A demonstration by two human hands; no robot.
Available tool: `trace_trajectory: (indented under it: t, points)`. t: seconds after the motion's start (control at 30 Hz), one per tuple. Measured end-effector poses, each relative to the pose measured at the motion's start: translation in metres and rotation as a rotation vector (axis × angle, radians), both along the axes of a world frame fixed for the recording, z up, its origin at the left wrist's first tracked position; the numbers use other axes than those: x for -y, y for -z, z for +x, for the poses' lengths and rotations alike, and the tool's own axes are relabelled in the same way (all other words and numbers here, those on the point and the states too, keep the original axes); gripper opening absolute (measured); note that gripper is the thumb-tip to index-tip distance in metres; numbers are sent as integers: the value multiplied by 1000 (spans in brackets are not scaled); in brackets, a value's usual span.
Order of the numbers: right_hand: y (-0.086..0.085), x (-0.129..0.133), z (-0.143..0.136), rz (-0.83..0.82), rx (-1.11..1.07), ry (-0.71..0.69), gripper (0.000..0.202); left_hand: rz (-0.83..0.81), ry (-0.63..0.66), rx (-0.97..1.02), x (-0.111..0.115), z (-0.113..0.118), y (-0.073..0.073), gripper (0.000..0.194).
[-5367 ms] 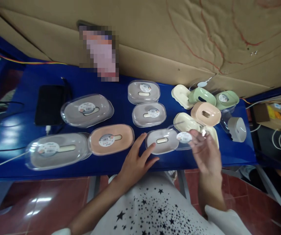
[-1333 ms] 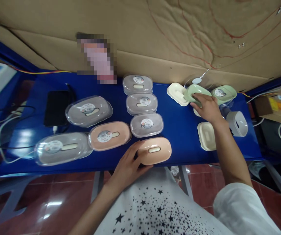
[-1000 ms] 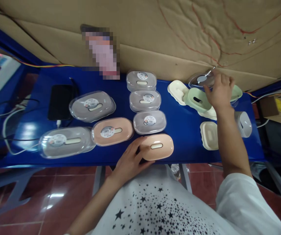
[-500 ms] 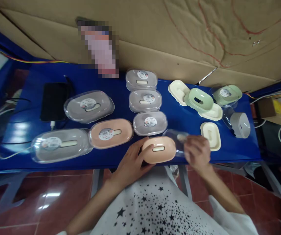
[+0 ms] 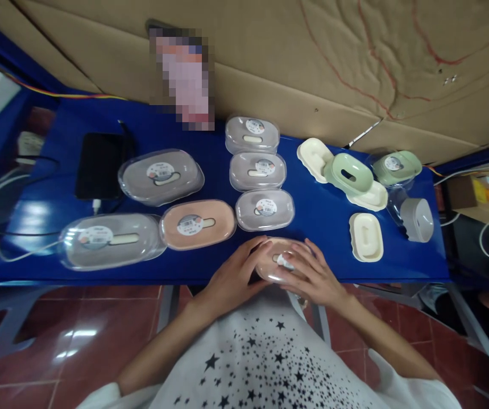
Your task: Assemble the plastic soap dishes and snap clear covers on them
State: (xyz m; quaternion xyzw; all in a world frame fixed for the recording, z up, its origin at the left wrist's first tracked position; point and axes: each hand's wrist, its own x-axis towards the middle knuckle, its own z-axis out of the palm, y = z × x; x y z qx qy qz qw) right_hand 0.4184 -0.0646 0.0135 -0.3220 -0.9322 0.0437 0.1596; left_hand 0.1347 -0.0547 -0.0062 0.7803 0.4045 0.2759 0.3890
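Observation:
A pink oval box (image 5: 275, 250) with a clear lid over it and a round label lies at the table's front edge. My left hand (image 5: 238, 275) grips its left end, thumb and fingers around the side. Across its top and right end lies my right hand (image 5: 313, 272), fingers spread over the lid and covering part of the label. Just behind stand three grey lidded boxes in a column, the nearest one (image 5: 265, 210) close to my fingers. Another pink lidded box (image 5: 197, 224) sits to the left.
Two grey lidded boxes (image 5: 159, 176) (image 5: 112, 241) and a black phone (image 5: 99, 166) with a cable are at left. Cream trays (image 5: 367, 237), a green tray (image 5: 349, 173), a green box (image 5: 398, 167) and a grey cup-like part (image 5: 417, 218) are at right.
My right hand has moved left from beside the pink box onto its top. The clear lid it carried now covers the box. My left hand has stayed at the box's left end.

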Motion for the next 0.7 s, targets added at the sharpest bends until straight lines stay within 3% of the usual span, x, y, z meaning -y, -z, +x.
trace_trajectory:
  t: [0.17,0.5,0.7]
  points:
    - [6,-1,3,40,64,-39,61,20,-5,-45,1,-1,1,88]
    - [-3,-6,-2,63,108,-81,56,33,-3,-90,0,-6,-8,94]
    - [-7,-17,-3,58,82,-119,48,44,-9,-56,0,-3,-6,87]
